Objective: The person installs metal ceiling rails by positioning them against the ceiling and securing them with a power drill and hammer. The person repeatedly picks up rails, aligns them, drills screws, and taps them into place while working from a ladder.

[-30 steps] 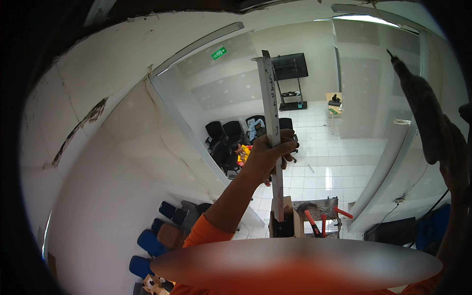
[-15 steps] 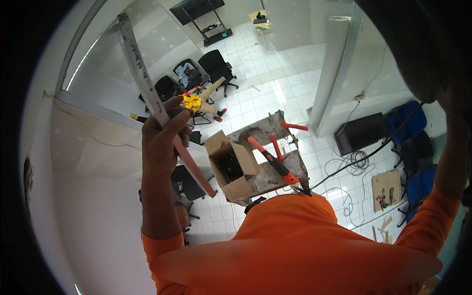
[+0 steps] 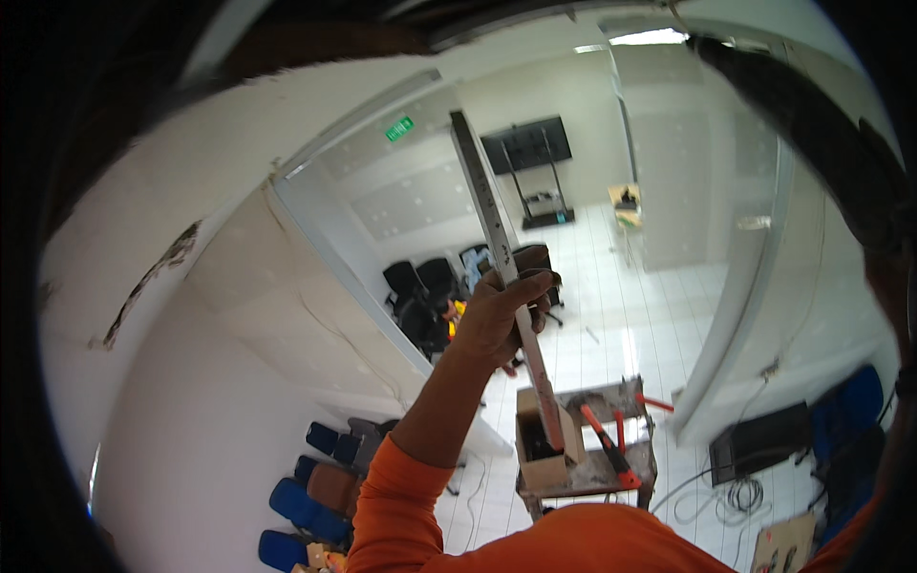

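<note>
My left hand (image 3: 506, 320) is closed around a long, narrow metal bar (image 3: 492, 222), held up and slightly tilted in front of me. The bar is greyish white with dark marks and turns reddish at its lower end, which overlaps the cardboard box (image 3: 543, 468) in view. At the upper right my right hand (image 3: 888, 250) is raised, dark and partly lost in the rim shadow. It grips a long dark tool (image 3: 783, 100) whose tip reaches toward the ceiling; its exact kind I cannot make out. Below, the box and a red-and-black-handled tool (image 3: 611, 447) rest on a stained platform (image 3: 597, 473).
Other red handles (image 3: 655, 403) lie on the platform. Office chairs (image 3: 310, 506) line the left wall, and blue chairs (image 3: 845, 411) stand at right beside a black box-shaped unit (image 3: 759, 441) and coiled cable (image 3: 745, 497). Someone in a yellow vest (image 3: 456, 320) is beyond.
My view has tipped upward toward the ceiling. The left hand has moved right with the bar, which stands more upright. The dark tool in my right hand now shows its tip near the ceiling.
</note>
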Demonstrator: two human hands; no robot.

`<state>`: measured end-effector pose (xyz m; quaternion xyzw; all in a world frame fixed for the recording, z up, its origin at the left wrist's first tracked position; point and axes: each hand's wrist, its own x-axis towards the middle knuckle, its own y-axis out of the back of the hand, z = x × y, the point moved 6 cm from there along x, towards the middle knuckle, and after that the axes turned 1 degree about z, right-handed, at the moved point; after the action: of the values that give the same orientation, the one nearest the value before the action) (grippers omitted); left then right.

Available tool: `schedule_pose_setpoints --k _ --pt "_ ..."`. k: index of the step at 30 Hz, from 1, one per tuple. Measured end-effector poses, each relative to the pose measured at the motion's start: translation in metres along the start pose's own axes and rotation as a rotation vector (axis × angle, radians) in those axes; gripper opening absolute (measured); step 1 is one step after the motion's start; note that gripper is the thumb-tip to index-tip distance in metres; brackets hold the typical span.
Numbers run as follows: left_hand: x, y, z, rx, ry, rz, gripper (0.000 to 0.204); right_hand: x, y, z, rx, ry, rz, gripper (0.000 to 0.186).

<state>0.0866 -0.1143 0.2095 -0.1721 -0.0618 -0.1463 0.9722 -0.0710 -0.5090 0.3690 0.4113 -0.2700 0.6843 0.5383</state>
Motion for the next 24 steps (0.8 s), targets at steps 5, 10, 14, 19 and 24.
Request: schedule_pose_setpoints --k 5,10,14,19,24 --pt "0.020 -0.003 0.037 -0.294 -0.087 -0.028 0.049 -0.078 -0.028 -0.042 0.831 -1.212 -0.086 0.054" --pt "0.021 -0.008 0.059 -0.189 -0.147 0.014 0.059 -0.100 -0.068 -0.107 1.343 -1.376 -0.023 0.068" --pt "0.018 -0.008 0.064 -0.135 -0.149 0.110 0.058 -0.108 -0.094 -0.122 1.529 -1.343 -0.034 0.068" --pt "0.020 -0.014 0.058 -0.056 -0.134 0.165 0.056 -0.115 -0.110 -0.120 1.595 -1.328 -0.047 0.064" --pt "0.025 -0.023 0.059 -0.013 -0.151 0.155 0.055 -0.121 -0.121 -0.118 1.625 -1.327 -0.031 0.065"
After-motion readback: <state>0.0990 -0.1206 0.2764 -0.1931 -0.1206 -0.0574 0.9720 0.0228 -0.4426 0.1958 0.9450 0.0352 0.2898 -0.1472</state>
